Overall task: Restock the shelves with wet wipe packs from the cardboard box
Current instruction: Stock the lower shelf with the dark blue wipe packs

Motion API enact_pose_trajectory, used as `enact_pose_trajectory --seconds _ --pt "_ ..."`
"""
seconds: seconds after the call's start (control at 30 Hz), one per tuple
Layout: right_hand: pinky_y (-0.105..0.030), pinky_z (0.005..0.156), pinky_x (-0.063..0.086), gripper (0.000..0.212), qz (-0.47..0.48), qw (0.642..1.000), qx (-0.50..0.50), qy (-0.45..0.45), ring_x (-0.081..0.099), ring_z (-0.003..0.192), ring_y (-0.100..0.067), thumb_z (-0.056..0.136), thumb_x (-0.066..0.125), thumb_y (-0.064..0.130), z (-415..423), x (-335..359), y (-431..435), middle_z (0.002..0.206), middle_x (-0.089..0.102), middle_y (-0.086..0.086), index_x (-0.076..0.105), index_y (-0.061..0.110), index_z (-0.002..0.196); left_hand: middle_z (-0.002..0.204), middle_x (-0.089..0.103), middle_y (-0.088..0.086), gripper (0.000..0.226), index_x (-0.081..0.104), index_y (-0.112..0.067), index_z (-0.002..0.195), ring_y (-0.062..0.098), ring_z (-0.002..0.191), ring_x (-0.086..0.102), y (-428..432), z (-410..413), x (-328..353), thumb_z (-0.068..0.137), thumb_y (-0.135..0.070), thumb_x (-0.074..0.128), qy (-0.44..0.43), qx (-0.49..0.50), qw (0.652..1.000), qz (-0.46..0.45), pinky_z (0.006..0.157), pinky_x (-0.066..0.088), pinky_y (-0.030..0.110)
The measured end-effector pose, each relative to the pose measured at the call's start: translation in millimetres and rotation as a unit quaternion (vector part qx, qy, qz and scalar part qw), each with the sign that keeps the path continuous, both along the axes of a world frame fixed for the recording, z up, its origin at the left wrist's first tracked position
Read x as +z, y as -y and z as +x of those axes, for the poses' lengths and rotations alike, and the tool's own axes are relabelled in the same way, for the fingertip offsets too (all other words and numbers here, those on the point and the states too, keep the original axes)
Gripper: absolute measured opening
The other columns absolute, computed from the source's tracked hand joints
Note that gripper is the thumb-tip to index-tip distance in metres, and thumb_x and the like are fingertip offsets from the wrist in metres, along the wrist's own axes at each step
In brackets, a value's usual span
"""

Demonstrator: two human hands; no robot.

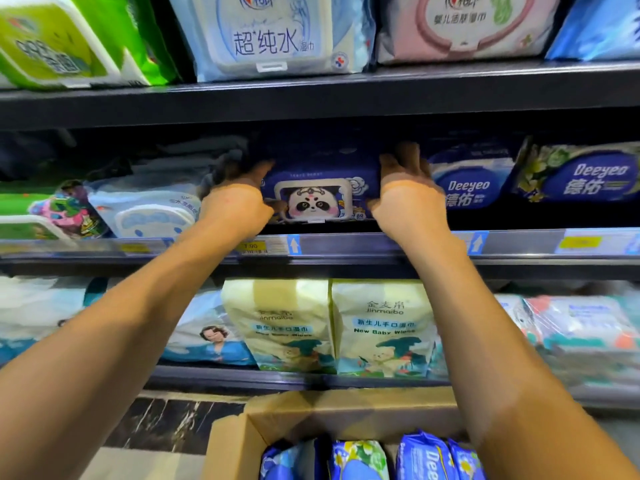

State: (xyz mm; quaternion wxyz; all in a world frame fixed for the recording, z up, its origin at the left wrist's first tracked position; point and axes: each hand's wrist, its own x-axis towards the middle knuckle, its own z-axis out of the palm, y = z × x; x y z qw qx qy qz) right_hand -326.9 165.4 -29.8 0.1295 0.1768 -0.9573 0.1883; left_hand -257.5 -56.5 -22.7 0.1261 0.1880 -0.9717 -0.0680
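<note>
Tight slot around panda pack [313, 199]: white pack [149, 207] just left of grip, blue pack [467, 192] just right, shelf board [311, 98] above.

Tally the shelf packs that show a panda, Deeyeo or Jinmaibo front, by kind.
Panda pack: 1
Deeyeo packs: 2
Jinmaibo packs: 2
Total: 5
</note>
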Motion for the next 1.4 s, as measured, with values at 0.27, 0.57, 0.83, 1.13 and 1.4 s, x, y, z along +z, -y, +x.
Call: enact_pose_trajectory --seconds 0.27,0.57,0.83,1.13,1.4 --pt "-0.050 0.096 0.050 0.059 0.104 0.986 0.109 -0.066 0.053 0.124 -0.037 0.088 0.070 0.029 49 30 -58 0.135 0.059 -0.010 0.049 0.024 0.143 0.137 0.050 0.013 0.072 0.042 -0.026 0.145 0.040 0.125 0.043 -38 66 6 0.085 -0.056 0.067 -0.057 -0.067 0.990 -0.111 0.099 0.043 0.052" --pt "-0.039 0.098 0.047 0.060 0.197 0.961 0.181 0.072 0.055 0.124 -0.026 0.086 0.079 0.032 89 36 -106 0.138 0.059 0.000 0.051 0.028 0.139 0.134 0.051 0.002 0.062 0.046 -0.029 0.139 0.030 0.123 0.047 -112 121 -13 0.087 -0.060 0.061 -0.002 -0.170 0.978 -0.122 0.095 0.043 0.047" --pt "-0.031 0.087 0.051 0.052 0.194 0.945 0.208 0.163 0.065 0.105 -0.018 0.084 0.078 0.015 114 -12 -169 0.123 0.066 0.004 0.059 0.024 0.131 0.139 0.051 -0.004 0.066 0.046 -0.036 0.141 0.023 0.130 0.047 -156 164 -100 0.083 -0.060 0.066 0.079 -0.209 0.974 0.028 0.105 0.041 0.043" --pt "-0.031 0.102 0.045 0.060 0.189 0.886 0.246 0.346 0.059 0.116 -0.014 0.083 0.079 0.022 167 -135 -193 0.133 0.064 0.000 0.056 0.020 0.137 0.142 0.049 -0.003 0.072 0.044 -0.031 0.143 0.020 0.132 0.048 -148 184 -195 0.083 -0.061 0.068 0.336 -0.244 0.909 0.046 0.105 0.042 0.038" --pt "-0.035 0.111 0.039 0.075 0.241 0.855 0.219 0.404 0.046 0.139 -0.020 0.087 0.079 0.030 168 -185 -181 0.151 0.050 0.000 0.042 0.027 0.152 0.154 0.034 0.000 0.095 0.020 -0.028 0.157 0.024 0.141 0.038 -135 179 -248 0.083 -0.058 0.070 0.395 -0.212 0.889 0.092 0.112 0.037 0.037"
